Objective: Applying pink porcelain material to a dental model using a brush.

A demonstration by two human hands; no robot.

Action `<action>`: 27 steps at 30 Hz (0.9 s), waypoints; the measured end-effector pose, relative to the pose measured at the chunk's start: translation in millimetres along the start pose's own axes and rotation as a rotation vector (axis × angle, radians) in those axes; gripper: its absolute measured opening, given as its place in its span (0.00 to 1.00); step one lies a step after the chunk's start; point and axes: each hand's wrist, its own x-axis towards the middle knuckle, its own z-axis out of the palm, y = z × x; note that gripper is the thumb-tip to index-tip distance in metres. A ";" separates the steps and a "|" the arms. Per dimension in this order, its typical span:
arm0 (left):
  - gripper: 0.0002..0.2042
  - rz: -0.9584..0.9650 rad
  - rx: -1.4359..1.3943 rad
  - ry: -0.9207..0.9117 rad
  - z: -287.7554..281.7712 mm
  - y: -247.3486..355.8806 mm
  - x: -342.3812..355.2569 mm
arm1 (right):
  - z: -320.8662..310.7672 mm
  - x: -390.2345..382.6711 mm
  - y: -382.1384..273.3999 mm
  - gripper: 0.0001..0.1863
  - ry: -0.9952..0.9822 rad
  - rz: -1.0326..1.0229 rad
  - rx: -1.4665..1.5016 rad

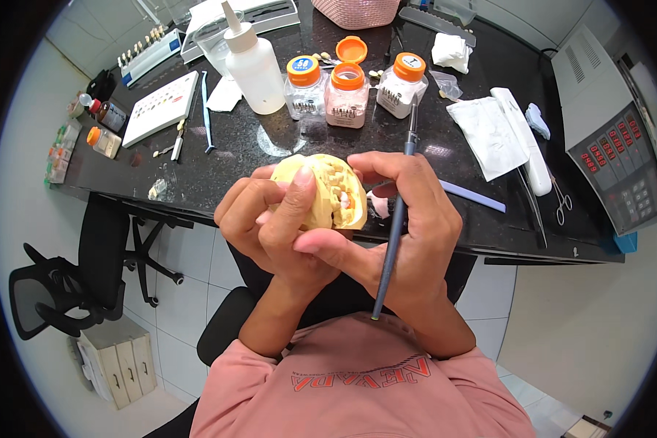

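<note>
A yellow plaster dental model (315, 208) is held up in front of my chest. My left hand (259, 219) wraps round its left side, the thumb pressed on its upper face. One tooth (344, 199) on the model is white, with an orange patch beside it. My right hand (416, 219) holds a thin brush (394, 255) with a dark blue handle, its tip pointing away from me. The right thumb reaches under the model, while the right index fingertip is at its far right edge. A pinkish-white piece (378, 204) shows behind the right hand.
Behind the model stand three powder jars, a blue-labelled one (304, 95), an uncapped one (347, 98) and a white-labelled one (401, 87), plus a squeeze bottle (255, 73). A white palette (160, 109) lies left; scissors (562, 201), tweezers (533, 208) and a digital control panel (613, 157) are right.
</note>
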 end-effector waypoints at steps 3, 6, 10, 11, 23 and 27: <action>0.16 0.037 0.055 -0.041 -6.2 -1.3 3.0 | -0.2 1.0 1.7 0.40 0.010 0.020 0.090; 0.16 0.092 0.083 -0.085 -7.1 0.4 6.6 | -3.3 1.6 0.1 0.37 -0.011 0.073 0.195; 0.22 0.142 0.103 -0.188 -17.2 -0.6 14.6 | -7.9 5.4 2.2 0.34 -0.115 0.180 0.334; 0.21 0.181 0.132 -0.199 -18.0 -0.4 17.0 | -9.7 7.2 2.8 0.34 -0.112 0.181 0.334; 0.12 0.367 0.142 -0.139 -12.6 0.7 16.2 | -14.2 14.9 1.9 0.42 -0.175 0.501 0.985; 0.12 0.327 0.059 -0.088 -9.8 4.2 10.3 | -18.3 15.6 3.5 0.41 -0.220 0.451 0.922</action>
